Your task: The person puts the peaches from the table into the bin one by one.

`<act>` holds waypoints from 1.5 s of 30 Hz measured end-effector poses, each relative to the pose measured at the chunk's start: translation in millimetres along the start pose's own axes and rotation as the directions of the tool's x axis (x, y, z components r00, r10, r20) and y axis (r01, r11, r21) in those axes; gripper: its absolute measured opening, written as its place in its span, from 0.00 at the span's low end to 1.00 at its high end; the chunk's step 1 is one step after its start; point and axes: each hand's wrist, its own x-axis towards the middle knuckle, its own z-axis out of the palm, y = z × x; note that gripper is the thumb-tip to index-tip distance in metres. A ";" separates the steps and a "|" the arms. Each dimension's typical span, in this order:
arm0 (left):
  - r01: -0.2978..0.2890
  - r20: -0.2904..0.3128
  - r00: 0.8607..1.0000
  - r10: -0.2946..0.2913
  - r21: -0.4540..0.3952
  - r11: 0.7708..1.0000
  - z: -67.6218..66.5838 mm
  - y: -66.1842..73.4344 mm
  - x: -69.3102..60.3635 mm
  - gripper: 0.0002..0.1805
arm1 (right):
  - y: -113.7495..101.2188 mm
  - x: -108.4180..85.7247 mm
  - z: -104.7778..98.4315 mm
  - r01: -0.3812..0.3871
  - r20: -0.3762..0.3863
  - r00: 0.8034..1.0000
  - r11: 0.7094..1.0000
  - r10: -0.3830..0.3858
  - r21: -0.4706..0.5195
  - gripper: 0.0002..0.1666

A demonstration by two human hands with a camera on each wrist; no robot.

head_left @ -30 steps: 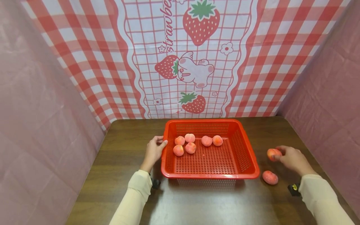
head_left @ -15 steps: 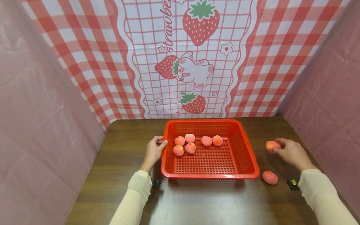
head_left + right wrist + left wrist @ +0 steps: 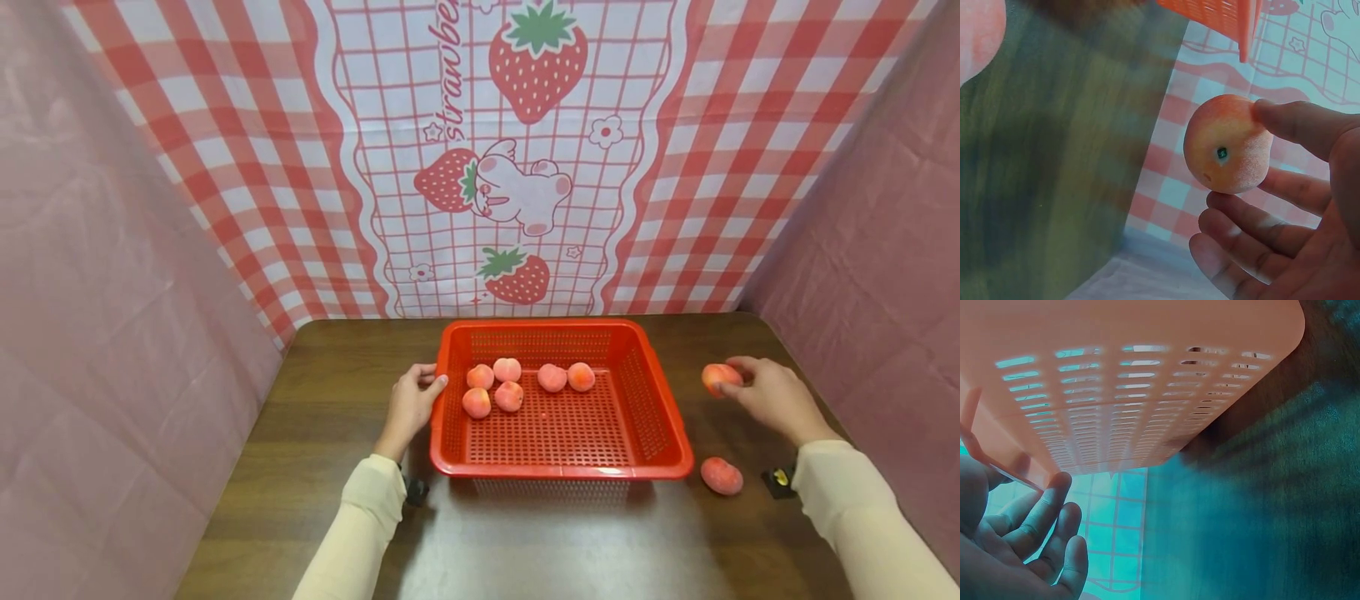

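A red perforated plastic basket stands on the table with several peaches inside, mostly toward its left and back. My left hand grips the basket's left rim, thumb on top; in the left wrist view its fingers curl under the rim. To the right of the basket, my right hand pinches a peach between thumb and fingers. The right wrist view shows that peach held off the table, its stem end facing the camera. Another peach lies on the table near the basket's front right corner.
The brown wooden table ends at a red-and-white checked cloth hung behind it. Pink cloth walls close in the left and right sides. A dark wrist camera sits on the right wrist.
My right hand has lifted the peach and carried it slightly back and to the left. My left hand keeps its grip on the rim, and the basket has stayed put.
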 end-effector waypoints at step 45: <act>-0.001 -0.008 1.000 0.001 -0.020 1.000 1.6 0.4 -1.5 0.17 | -75.3 34.7 7.5 0.097 0.036 0.994 0.993 -0.099 0.065 0.36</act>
